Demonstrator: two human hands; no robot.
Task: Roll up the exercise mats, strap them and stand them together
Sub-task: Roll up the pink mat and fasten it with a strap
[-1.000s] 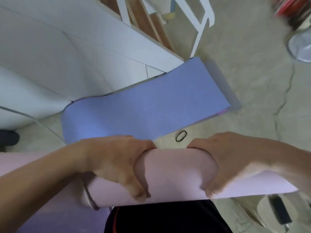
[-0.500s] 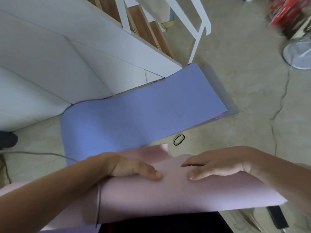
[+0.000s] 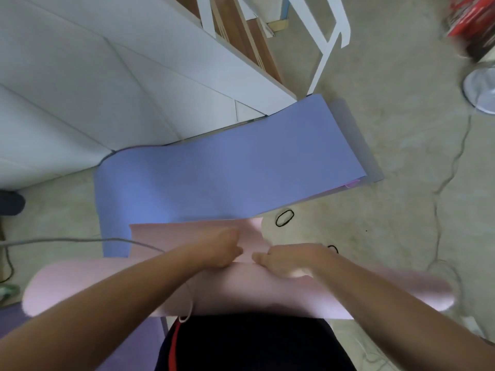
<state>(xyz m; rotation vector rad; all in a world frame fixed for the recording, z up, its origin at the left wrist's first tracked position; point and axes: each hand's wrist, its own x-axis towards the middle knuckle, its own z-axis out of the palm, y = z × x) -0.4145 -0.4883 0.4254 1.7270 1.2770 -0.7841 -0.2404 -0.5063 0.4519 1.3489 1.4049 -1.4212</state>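
Concrete floor (image 3: pixel 375 129) fills the right of the view, and white panelling (image 3: pixel 107 89) rises at the far left. Against it the blue mat (image 3: pixel 214 178) lies flat and unrolled, probably waiting its turn. Nearer, the pink mat (image 3: pixel 107 285) is mostly rolled into a thick tube across the person's lap, with a short flap left flat on the blue one. The left hand (image 3: pixel 222 250) and right hand (image 3: pixel 289 261) sit side by side mid-roll, fingers curled over its far side, likely to keep the coil tight and even. A black band (image 3: pixel 284 217) lies just beyond on the right, within reach for strapping; a second band (image 3: pixel 333 249) peeks out beside the right wrist.
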